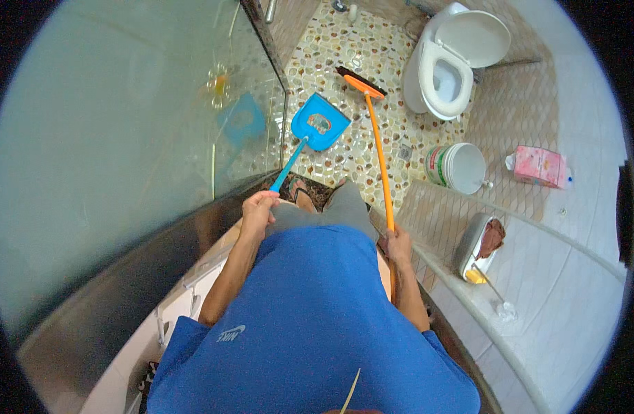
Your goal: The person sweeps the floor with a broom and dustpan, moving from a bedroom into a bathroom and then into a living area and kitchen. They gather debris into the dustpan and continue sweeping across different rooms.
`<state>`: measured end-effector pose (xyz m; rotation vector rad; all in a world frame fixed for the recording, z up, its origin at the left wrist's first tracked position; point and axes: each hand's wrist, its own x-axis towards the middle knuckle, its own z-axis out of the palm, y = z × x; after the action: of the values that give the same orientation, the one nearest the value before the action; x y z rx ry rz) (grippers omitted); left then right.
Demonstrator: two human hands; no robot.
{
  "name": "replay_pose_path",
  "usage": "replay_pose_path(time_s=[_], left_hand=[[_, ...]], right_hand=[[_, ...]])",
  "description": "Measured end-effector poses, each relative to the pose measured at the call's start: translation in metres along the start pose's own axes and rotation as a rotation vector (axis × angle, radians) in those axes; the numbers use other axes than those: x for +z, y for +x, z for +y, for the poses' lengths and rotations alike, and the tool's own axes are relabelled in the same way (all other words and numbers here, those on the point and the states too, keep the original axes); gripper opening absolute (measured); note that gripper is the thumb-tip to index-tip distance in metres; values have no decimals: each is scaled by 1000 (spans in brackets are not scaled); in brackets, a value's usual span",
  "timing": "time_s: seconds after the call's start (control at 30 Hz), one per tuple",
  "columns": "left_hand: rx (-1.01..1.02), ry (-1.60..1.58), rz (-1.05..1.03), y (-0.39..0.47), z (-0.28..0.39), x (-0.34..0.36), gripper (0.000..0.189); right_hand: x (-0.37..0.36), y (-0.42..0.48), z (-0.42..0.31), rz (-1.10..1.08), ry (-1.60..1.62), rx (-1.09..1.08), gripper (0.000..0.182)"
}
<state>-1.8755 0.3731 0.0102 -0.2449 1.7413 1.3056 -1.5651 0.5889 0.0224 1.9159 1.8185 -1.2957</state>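
My left hand [258, 211] grips the end of the handle of a blue plastic dustpan [330, 108]. The pan bears a printed sticker, and its flat lip points up and right, away from me. In my right hand [399, 246] is the orange pole of a floor brush [380, 150]. The brush head [362, 85], orange with dark bristles, lies on the pebble-patterned floor [342, 46] beyond the dustpan and to its right. Dustpan and brush head are apart. Part of the pole runs behind my right forearm.
A white toilet [425, 77] with its lid raised stands at the back right. Below it are a white bucket [469, 168], a pink packet [540, 166] and a wall holder [468, 248] with a brown cloth. A glass panel [141, 103] borders the left. A floor drain [405, 151] lies near the pole.
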Motion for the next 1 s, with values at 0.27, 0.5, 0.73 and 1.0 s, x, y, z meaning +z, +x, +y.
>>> replay_pose_path(time_s=[0.27,0.5,0.73,1.0], left_hand=[[-43,-68,122,35,51,42,17],[-154,-112,253,57,88,96,15],[-239,-203,291,76,115,138,15],[-300,-234,249,115,140,149,14]], right_hand=[[-29,247,-36,109,-265,-531,36],[-31,418,-252,-6,-402,-436,30],[-26,448,-299,-223,-271,-342,26],[-151,333,-65,-176,-295,-60,29]])
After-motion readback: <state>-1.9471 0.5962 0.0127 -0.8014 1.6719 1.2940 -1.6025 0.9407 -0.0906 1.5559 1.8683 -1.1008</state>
